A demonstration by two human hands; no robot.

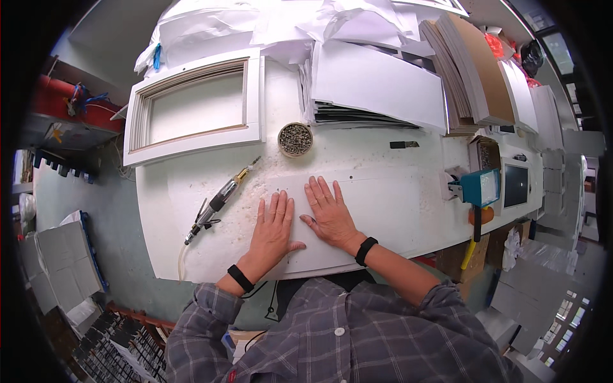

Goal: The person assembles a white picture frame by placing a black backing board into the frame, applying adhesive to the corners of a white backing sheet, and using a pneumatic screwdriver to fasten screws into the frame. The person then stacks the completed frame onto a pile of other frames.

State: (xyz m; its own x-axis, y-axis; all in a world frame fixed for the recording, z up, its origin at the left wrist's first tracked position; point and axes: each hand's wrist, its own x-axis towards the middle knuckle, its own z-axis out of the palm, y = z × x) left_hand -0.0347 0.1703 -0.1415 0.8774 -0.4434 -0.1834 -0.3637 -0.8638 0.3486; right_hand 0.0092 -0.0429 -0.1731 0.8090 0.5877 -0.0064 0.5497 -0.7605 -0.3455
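While left hand (274,223) and right hand (333,214) lie flat, one driver (219,201) rests nearby

Both hands sit apart, palms down with fingers loosely spread, on the smooth white work surface (386,214); each wrist wears one black band (240,279). Slender and metallic, the driver slants left of the left hand. Beyond stand one round tub (295,154) of metal bits (295,136) and one stack of hollow white frames (254,96).

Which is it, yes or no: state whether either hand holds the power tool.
No: the power tool lies on the white table, while the left hand and right hand rest palm-down.
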